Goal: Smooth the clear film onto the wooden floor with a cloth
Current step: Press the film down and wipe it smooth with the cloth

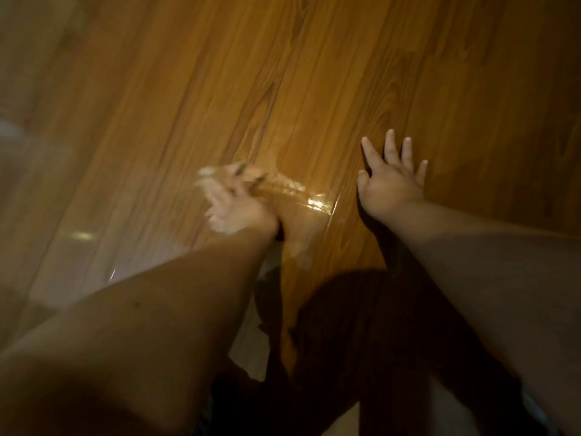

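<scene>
A wooden floor of warm orange-brown planks with dark grain lines (440, 73) fills the view, its boards running diagonally from the near left toward the far right. A clear, glossy plastic film (141, 199) lies over the left part of it, giving the wood beneath a milky, hazy look with a few bright glints. Near the middle of the floor the film bunches into a crinkled, shiny ridge (301, 195) that catches the light and ends at a seam between two planks.

The left hand (234, 204) rests on the film at the near end of that ridge, on top of a pale, soft-looking cloth (206, 179) whose edges peek out around the fingers. The hand is heavily blurred (so I cannot tell whether its fingers curl round the cloth or merely press it).

The right hand (393, 180) lies well apart to the right, palm down on bare wood just beyond the ridge's end, fingers straight and spread wide, holding nothing.

Both bare forearms reach in from the near edge, and their dark shadows cover the planks between them.
</scene>
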